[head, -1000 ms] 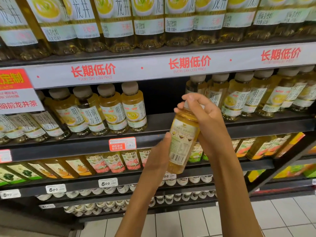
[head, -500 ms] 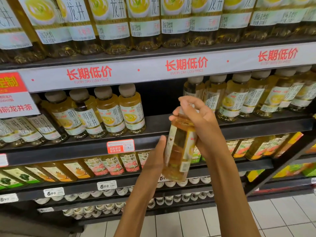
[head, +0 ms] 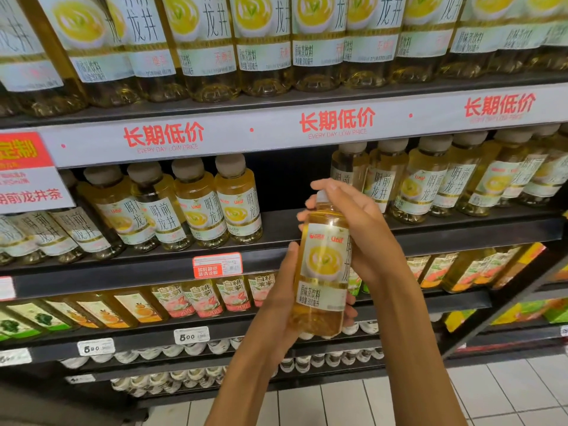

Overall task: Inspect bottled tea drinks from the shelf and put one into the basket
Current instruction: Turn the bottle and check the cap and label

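Observation:
I hold one yellow tea bottle (head: pixel 322 272) upright in front of the shelf, its front label with a tea-cup picture facing me. My right hand (head: pixel 362 229) grips its cap and neck from the right. My left hand (head: pixel 279 299) cups the bottle's lower left side, thumb up along the label, fingertips showing at its right edge. Matching tea bottles (head: pixel 196 204) stand in rows on the middle shelf (head: pixel 430 232), with a dark gap behind the held bottle. No basket is in view.
Larger tea bottles (head: pixel 261 41) fill the top shelf. Peach and orange drink bottles (head: pixel 199 298) lie on the shelf below, with bottle caps (head: pixel 172 352) lower down. Price tags (head: pixel 217 265) line the shelf edges. White tiled floor (head: pixel 461 398) lies at the bottom right.
The bottle has been turned in my hands from its back label, past its side, to its front label. The view has moved closer to the shelf.

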